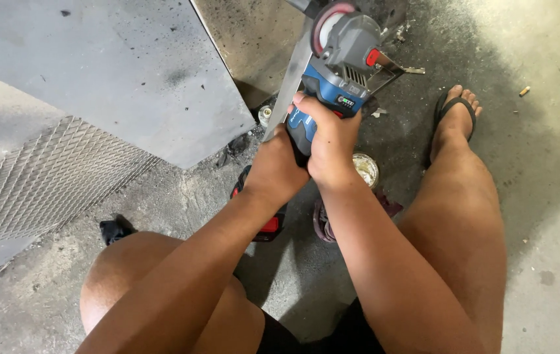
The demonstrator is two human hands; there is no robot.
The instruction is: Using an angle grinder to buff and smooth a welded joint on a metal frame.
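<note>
My right hand (332,141) grips the blue body of a cordless angle grinder (342,62), whose grey head and reddish disc point away from me. Just to its left, my left hand (279,164) is closed around the lower end of a flat metal strip (291,82). The strip rises diagonally past the grinder's disc to the top edge of the view. I am crouched, with both knees in view and my right foot in a black flip-flop (456,111).
A large grey metal sheet (129,65) lies at the upper left, with expanded metal mesh (44,177) below it. On the concrete floor under my hands sit a red-and-black tool (268,226), a round tin (366,169) and a sanding disc (322,226). A small black piece (115,229) lies near my left knee.
</note>
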